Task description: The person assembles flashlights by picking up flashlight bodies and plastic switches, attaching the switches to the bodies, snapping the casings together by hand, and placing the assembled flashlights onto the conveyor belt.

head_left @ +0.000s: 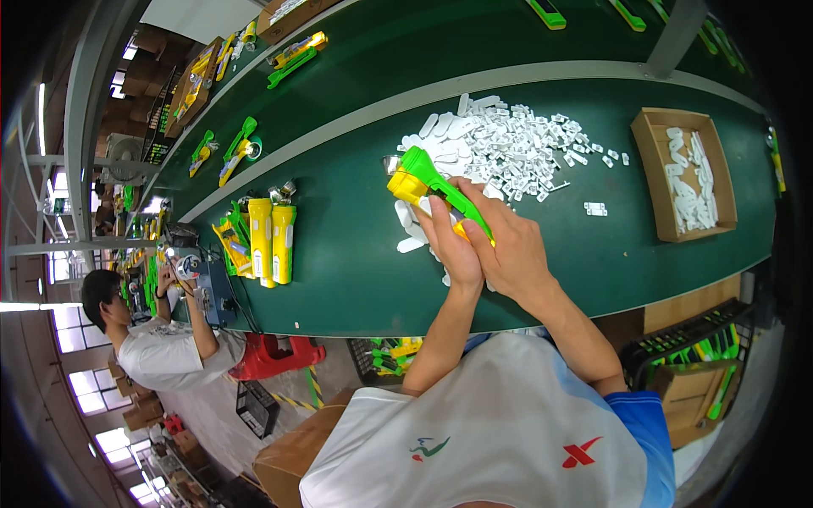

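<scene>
Gripping a yellow-green flashlight (434,180), left hand (455,248) and right hand (517,248) leave its head (406,185) jutting forward-left.

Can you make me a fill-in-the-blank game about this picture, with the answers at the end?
1. The left hand and right hand hold a yellow and ____ flashlight.
2. The small parts heaped on the table are coloured ____.
3. The cardboard box sits toward the person's ____ side.
4. The seat by the other worker is coloured ____.

Missing words: green; white; right; red.
</scene>
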A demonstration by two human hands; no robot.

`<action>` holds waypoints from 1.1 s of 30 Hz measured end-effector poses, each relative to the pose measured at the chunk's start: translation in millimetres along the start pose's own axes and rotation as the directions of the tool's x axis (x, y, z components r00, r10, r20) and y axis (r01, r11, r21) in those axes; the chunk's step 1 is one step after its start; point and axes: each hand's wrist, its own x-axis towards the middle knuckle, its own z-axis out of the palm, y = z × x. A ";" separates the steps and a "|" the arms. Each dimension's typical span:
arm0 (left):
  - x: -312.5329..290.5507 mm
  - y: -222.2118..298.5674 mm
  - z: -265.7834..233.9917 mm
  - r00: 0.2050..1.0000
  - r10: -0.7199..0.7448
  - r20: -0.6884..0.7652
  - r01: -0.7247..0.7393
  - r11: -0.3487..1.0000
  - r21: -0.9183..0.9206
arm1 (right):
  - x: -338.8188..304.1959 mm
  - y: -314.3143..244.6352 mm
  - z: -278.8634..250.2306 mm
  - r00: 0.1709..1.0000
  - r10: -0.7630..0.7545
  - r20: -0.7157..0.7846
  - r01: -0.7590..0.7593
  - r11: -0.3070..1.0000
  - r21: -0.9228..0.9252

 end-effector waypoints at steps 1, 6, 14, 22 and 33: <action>-0.2 0.1 -3.8 1.000 0.003 0.009 -0.004 1.000 0.021 | -0.6 -0.6 -0.1 1.000 -0.005 0.009 0.005 1.000 0.020; -6.5 -1.6 -1.1 1.000 -0.004 -0.020 0.004 1.000 -0.011 | -7.3 7.1 -0.3 1.000 -0.012 -0.009 0.013 0.994 0.113; -3.1 8.4 13.2 0.980 0.008 0.199 -0.084 0.921 0.380 | -4.6 18.0 -11.4 0.998 0.000 -0.063 0.018 0.959 0.281; 2.3 15.6 8.9 0.920 -0.145 0.364 0.026 0.950 0.312 | -16.0 25.4 -26.5 0.992 0.074 0.097 -0.103 0.938 0.332; 8.6 41.5 38.1 0.985 -0.090 0.149 0.089 0.996 0.008 | -40.3 29.1 -24.2 0.975 0.140 0.170 -0.189 0.928 0.320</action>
